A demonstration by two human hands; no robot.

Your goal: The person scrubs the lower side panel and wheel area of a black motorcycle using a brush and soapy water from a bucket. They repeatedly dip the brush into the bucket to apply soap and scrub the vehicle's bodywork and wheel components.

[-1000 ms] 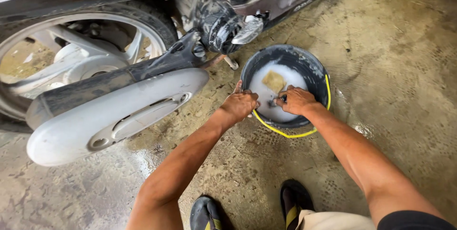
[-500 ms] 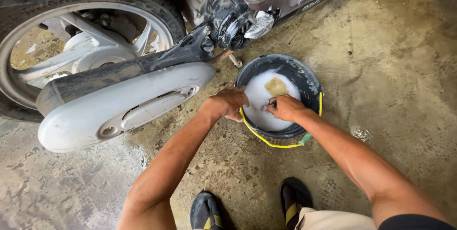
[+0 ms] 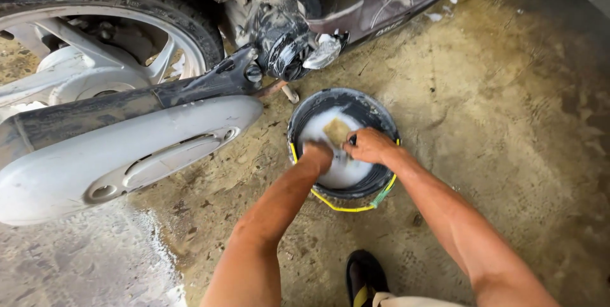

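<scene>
A black bucket [image 3: 368, 105] with a yellow handle sits on the wet concrete, full of white soapy foam. A tan sponge [image 3: 337, 130] floats in the foam. My left hand [image 3: 317, 154] reaches down into the bucket, its fingers sunk in the suds just below the sponge. My right hand [image 3: 368, 146] is over the bucket beside it, fingers curled around a small dark object at the sponge's edge. What the left hand's fingers grip is hidden by foam.
A motorcycle's rear wheel [image 3: 108, 46], grey exhaust cover [image 3: 121, 161] and muddy engine parts [image 3: 286, 46] stand left of and behind the bucket. Suds spread over the floor at lower left. My black-and-yellow sandal [image 3: 365, 278] is at the bottom edge.
Both hands have moved from the bucket's near rim down into the foam, close to the sponge. The view has shifted, so the bucket sits more toward the middle.
</scene>
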